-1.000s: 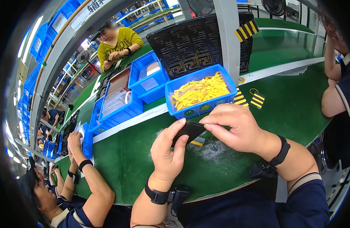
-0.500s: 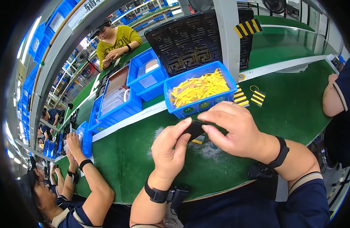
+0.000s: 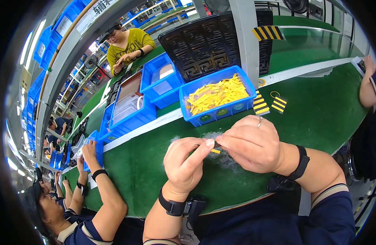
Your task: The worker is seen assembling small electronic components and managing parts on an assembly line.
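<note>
The person's bare left hand (image 3: 184, 161) is closed in a pinch, thumb and forefinger gripping the left part of a small, thin black piece (image 3: 217, 144) of some unclear material; the bare right hand (image 3: 253, 143) pinches at its right end, the other fingers curled in. The piece is held just above the near part of the green-topped bench (image 3: 314, 126), mostly hidden by the fingers. It is probably light and fairly flat; whether it is stiff or soft, or slippery, I cannot tell, and its edges between thumb and forefinger seem the surest hold. Around the hands, from the left: a long blue plastic box (image 3: 135, 122) of pale flat sheets toward the bench's far left, a narrow yellow strip (image 3: 215, 151) showing just under the fingertips, an open blue plastic bin (image 3: 213, 115) of loose yellow strips (image 3: 220, 94) beyond the hands, then two black-and-yellow striped tags, one (image 3: 260, 103) next to the bin, the other (image 3: 279, 105) nearer the bench's right edge. Half a second earlier the piece showed a broad black face; now only a sliver shows, and the fingertips have come together.
</note>
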A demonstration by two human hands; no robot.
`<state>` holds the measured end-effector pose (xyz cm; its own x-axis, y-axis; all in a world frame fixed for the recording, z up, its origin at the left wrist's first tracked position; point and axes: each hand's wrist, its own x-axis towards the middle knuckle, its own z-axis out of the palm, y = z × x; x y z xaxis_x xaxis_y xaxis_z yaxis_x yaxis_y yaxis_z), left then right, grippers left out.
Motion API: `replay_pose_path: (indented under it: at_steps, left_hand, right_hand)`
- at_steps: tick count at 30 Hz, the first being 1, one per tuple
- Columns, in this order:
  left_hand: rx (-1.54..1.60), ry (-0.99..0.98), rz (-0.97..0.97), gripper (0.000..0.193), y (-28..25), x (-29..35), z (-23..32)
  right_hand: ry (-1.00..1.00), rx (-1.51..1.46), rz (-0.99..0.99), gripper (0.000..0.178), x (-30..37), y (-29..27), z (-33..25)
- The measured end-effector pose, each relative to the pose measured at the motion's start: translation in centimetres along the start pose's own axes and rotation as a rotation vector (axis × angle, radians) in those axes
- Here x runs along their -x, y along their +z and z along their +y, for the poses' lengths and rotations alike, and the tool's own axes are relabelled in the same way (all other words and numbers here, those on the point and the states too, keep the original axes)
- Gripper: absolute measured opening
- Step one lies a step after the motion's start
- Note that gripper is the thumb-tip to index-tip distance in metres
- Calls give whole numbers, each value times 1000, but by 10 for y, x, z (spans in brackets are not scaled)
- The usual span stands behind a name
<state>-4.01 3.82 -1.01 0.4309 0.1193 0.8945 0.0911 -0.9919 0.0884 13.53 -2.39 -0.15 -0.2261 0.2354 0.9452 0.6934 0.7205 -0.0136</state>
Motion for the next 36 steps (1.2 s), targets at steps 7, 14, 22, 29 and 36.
replay_pose_path:
  at_steps: [7, 14, 22, 29, 36]
  left_hand:
    - [8, 1, 50, 40, 2, 3, -2]
    - [-141, -191, -30, 43, -13, 2, -14]
    - [-614, -1058, -422, 57, -67, 24, -75]
    - [-765, -1175, -348, 53, -73, 20, -74]
    - [63, -841, -351, 14, -9, 11, -34]
  right_hand:
    - [-34, 1, 30, 19, 1, 1, 2]
    - [156, -6, -75, 23, 2, 6, 6]
    - [365, -69, -336, 15, 15, 15, 13]
    - [378, -63, -469, 11, 20, 16, 14]
    - [231, -365, -724, 8, 27, 19, 5]
